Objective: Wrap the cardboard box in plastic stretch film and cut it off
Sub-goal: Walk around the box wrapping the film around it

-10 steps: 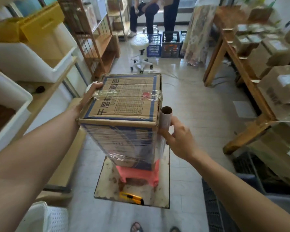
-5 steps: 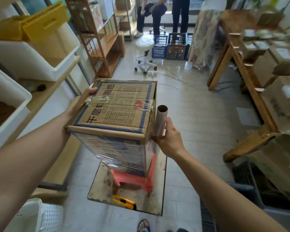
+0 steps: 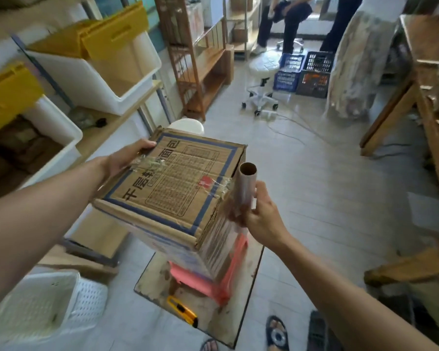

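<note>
Tiled floor (image 3: pixel 327 198); left grip (image 3: pixel 123 158) round "千层…面包" cardboard box (image 3: pixel 178 188) corner, right grip (image 3: pixel 264 219) round film roll (image 3: pixel 246 183)

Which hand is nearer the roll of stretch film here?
Right. The right hand grips the roll at the right corner of the box; the left hand holds the box's opposite top edge.

White swivel stool (image 3: pixel 262 68) near blue crate (image 3: pixel 287 76) (far floor).
</note>
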{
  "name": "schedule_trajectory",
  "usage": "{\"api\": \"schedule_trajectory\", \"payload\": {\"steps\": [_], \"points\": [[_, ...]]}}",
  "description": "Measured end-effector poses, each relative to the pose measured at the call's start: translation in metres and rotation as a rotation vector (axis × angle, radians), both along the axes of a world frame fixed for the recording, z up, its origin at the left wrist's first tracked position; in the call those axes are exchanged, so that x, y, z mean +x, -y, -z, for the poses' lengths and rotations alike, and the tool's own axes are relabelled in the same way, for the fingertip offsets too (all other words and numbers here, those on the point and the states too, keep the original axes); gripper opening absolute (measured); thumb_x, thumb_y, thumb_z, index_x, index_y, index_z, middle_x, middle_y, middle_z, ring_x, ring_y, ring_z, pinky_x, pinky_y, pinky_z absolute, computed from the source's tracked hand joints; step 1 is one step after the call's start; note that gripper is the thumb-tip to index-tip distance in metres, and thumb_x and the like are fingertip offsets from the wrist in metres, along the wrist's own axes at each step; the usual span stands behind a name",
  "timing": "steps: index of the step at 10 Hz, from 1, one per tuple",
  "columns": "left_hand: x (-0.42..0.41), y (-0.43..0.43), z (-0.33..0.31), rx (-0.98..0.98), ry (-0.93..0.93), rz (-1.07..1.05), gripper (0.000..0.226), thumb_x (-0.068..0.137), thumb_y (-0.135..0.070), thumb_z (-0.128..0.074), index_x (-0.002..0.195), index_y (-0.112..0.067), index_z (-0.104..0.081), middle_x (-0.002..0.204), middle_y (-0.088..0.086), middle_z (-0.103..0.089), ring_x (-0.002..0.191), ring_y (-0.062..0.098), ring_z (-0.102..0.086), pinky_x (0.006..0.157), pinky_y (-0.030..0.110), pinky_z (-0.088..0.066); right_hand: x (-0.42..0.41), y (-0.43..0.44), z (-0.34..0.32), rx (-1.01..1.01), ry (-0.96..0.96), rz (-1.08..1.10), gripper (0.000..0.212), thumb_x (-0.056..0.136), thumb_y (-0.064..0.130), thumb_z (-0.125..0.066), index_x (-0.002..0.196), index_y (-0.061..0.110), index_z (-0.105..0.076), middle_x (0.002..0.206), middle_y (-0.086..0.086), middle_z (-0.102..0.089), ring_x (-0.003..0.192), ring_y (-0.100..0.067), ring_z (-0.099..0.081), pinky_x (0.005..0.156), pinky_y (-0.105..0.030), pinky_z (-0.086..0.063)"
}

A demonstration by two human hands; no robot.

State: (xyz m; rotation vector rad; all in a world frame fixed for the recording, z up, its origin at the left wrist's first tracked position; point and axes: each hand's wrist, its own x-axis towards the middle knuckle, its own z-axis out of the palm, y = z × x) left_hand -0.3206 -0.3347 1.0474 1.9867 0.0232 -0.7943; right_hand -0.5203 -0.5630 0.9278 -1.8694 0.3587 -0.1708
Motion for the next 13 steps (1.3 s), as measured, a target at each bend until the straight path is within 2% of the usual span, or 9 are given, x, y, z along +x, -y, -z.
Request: {"api": "schedule_trajectory", "payload": {"steps": [2, 3, 5, 7, 8, 9, 10, 11, 13], "points": [[0.014, -0.004, -0.008, -0.048, -0.263, 0.048, 0.047, 0.093, -0.055, -0.051, 0.084, -0.018, -0.077, 0.087, 0.009, -0.070, 0.070, 0.024, -0.068, 0.070, 0.034, -0.056, 0.014, 0.019, 0.003, -0.018, -0.056, 0.022, 0.051, 0.072, 0.030, -0.082, 0.110, 0.025, -0.048, 0.106, 0.006, -0.061, 0.084, -0.023, -0.069, 0.062, -0.045, -0.060], [0.013, 0.009, -0.015, 0.073, -0.264, 0.003, 0.051, 0.093, -0.061, -0.049, 0.083, -0.015, -0.070, 0.077, 0.007, -0.071, 0.060, 0.023, -0.069, 0.059, 0.031, -0.058, 0.017, 0.027, 0.007, -0.110, -0.015, 0.020, 0.038, 0.078, 0.024, -0.077, 0.109, 0.031, -0.056, 0.105, 0.007, -0.064, 0.083, -0.020, -0.069, 0.069, -0.045, -0.058], [0.019, 0.007, -0.009, 0.029, -0.250, -0.055, 0.042, 0.093, -0.053, -0.054, 0.099, -0.014, -0.068, 0.093, 0.008, -0.071, 0.074, 0.024, -0.070, 0.072, 0.035, -0.057, 0.024, 0.032, 0.007, 0.097, -0.056, 0.031, 0.030, 0.092, 0.008, -0.055, 0.112, 0.030, -0.050, 0.111, 0.000, -0.060, 0.077, -0.027, -0.072, 0.062, -0.050, -0.061], [0.013, 0.011, -0.009, 0.027, -0.247, -0.119, 0.042, 0.094, -0.052, -0.053, 0.099, -0.013, -0.068, 0.089, 0.009, -0.072, 0.073, 0.025, -0.070, 0.072, 0.035, -0.057, 0.033, 0.041, -0.003, -0.041, -0.111, -0.089, 0.031, 0.084, 0.012, -0.068, 0.106, 0.020, -0.047, 0.092, 0.004, -0.058, 0.078, -0.008, -0.057, 0.053, -0.022, -0.041], [0.006, 0.017, -0.012, 0.051, -0.214, -0.141, 0.044, 0.097, -0.051, -0.050, 0.098, -0.011, -0.070, 0.085, 0.009, -0.074, 0.068, 0.023, -0.072, 0.062, 0.031, -0.060, 0.044, 0.054, -0.004, -0.115, -0.133, -0.126, 0.034, 0.084, 0.018, -0.073, 0.105, 0.028, -0.049, 0.093, 0.002, -0.064, 0.077, -0.019, -0.067, 0.062, -0.037, -0.056], [0.004, 0.016, -0.014, 0.101, -0.191, -0.122, 0.051, 0.095, -0.057, -0.052, 0.105, -0.011, -0.072, 0.096, 0.012, -0.073, 0.079, 0.027, -0.071, 0.078, 0.037, -0.059, 0.060, 0.072, -0.012, -0.177, -0.225, -0.240, 0.039, 0.085, 0.014, -0.073, 0.112, 0.031, -0.050, 0.104, -0.001, -0.066, 0.083, -0.025, -0.070, 0.074, -0.047, -0.060], [0.005, 0.016, -0.020, 0.172, -0.181, -0.070, 0.057, 0.092, -0.060, -0.054, 0.114, -0.010, -0.071, 0.106, 0.015, -0.072, 0.092, 0.030, -0.069, 0.098, 0.048, -0.051, 0.076, 0.084, -0.022, -0.135, -0.326, -0.341, 0.061, 0.085, -0.003, -0.067, 0.131, 0.028, -0.044, 0.114, -0.004, -0.063, 0.083, -0.025, -0.073, 0.069, -0.043, -0.063], [0.007, 0.023, -0.029, 0.220, -0.191, -0.032, 0.049, 0.098, -0.055, -0.048, 0.108, -0.012, -0.069, 0.096, 0.012, -0.073, 0.083, 0.027, -0.071, 0.088, 0.043, -0.054, 0.092, 0.089, -0.028, -0.136, -0.342, -0.423, 0.059, 0.077, -0.009, -0.067, 0.121, 0.027, -0.053, 0.107, 0.000, -0.062, 0.099, -0.027, -0.066, 0.075, -0.045, -0.062], [0.015, 0.035, -0.031, 0.264, -0.188, -0.026, 0.038, 0.102, -0.046, -0.041, 0.103, -0.015, -0.064, 0.087, 0.009, -0.071, 0.079, 0.025, -0.067, 0.082, 0.040, -0.049, 0.118, 0.097, -0.035, -0.152, -0.329, -0.607, 0.043, 0.085, 0.003, -0.068, 0.120, 0.024, -0.055, 0.112, 0.000, -0.060, 0.099, -0.019, -0.061, 0.077, -0.038, -0.061]]}}
